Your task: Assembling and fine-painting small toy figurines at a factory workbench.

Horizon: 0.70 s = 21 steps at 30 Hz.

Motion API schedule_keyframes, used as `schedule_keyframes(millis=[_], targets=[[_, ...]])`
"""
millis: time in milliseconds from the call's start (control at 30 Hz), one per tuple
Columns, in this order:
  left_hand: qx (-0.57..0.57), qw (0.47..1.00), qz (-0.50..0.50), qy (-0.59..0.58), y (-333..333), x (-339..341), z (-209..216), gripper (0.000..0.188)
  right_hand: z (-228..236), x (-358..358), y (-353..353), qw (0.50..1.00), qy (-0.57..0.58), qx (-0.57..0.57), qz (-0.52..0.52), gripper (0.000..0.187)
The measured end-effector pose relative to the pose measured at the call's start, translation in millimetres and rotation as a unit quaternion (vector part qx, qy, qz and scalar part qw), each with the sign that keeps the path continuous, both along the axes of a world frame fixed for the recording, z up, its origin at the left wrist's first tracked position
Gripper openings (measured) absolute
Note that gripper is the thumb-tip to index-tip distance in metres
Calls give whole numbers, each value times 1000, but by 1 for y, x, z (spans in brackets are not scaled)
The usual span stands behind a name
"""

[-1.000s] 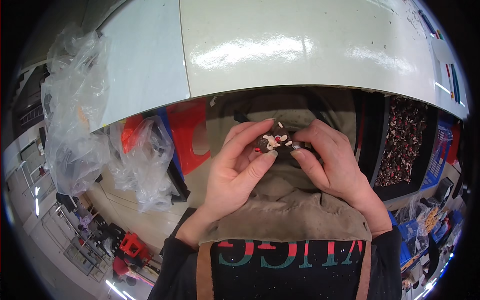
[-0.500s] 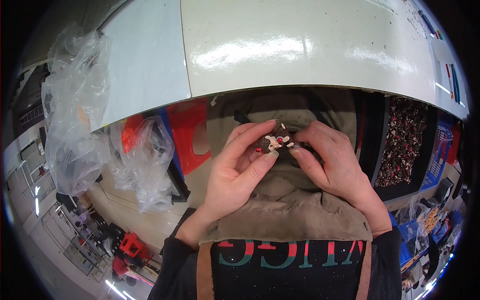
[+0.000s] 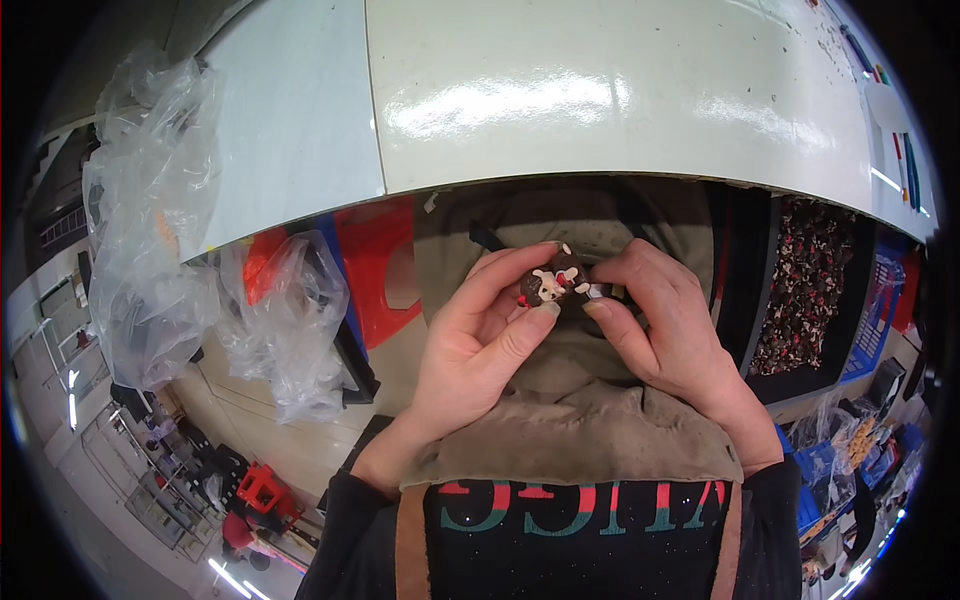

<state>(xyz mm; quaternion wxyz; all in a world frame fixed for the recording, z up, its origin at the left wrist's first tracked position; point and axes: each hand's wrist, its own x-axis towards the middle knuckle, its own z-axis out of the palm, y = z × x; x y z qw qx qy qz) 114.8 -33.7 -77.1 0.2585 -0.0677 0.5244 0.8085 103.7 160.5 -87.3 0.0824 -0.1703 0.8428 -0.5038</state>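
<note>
Above my apron-covered lap, my left hand (image 3: 487,325) pinches a small dark brown animal figurine (image 3: 553,284) between thumb and fingers. Cream-coloured patches and red spots show on the figurine, with its face turned up towards me. Close against its right side, my right hand (image 3: 660,310) has thumb and forefinger pressed together. A tiny whitish bit peeks out at those fingertips, too small to name. I cannot tell whether the right fingertips touch the figurine.
A glossy white table (image 3: 620,130) spans the far side. To the right stands a black tray (image 3: 752,290) full of similar brown, cream and red figurines (image 3: 808,285), with a blue crate (image 3: 872,310) beyond it. Clear plastic bags (image 3: 150,220) and a red stool (image 3: 378,270) are at left.
The figurine has tilted slightly in my left fingers, so its face shows more plainly. My right hand has shifted a little at its side.
</note>
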Motion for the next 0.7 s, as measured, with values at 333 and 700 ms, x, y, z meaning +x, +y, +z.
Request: schedule_keyframes(millis=[333,700], targets=[[3,1000,2,-11,0,-1,0,41,-1,1,0,1000,-20,-14,1,17],[-31,998,-17,51,-3,-1,-1,43,0,1,-1,1000,-12,7,7,16]])
